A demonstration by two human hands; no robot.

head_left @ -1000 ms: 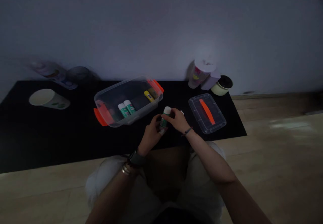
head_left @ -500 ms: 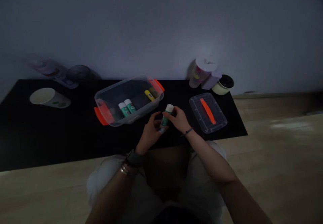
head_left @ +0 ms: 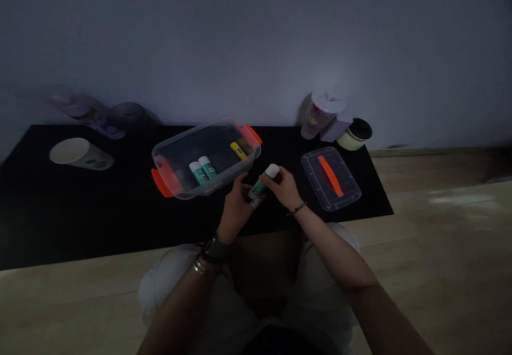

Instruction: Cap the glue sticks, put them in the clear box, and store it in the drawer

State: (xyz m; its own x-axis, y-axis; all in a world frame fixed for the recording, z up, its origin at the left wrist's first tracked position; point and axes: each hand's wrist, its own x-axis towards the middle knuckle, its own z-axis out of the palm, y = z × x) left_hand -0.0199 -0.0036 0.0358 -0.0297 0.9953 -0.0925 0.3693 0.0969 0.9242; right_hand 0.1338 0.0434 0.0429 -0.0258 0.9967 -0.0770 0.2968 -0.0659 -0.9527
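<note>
R hand [head_left: 283, 188] grips light, slick glue stick [head_left: 260, 184] near white cap; L hand [head_left: 239, 209] curled by its base, grip unclear; clear box [head_left: 192, 137] at 10 o'clock.

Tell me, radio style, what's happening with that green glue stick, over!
Right hand gripping green glue stick, tilted, white end up. Left hand close by its lower end. Clear plastic box just beyond, over.

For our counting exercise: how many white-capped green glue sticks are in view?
3: two sticks lie in the clear plastic box, one stick is in the right hand. Others may be hidden.
</note>
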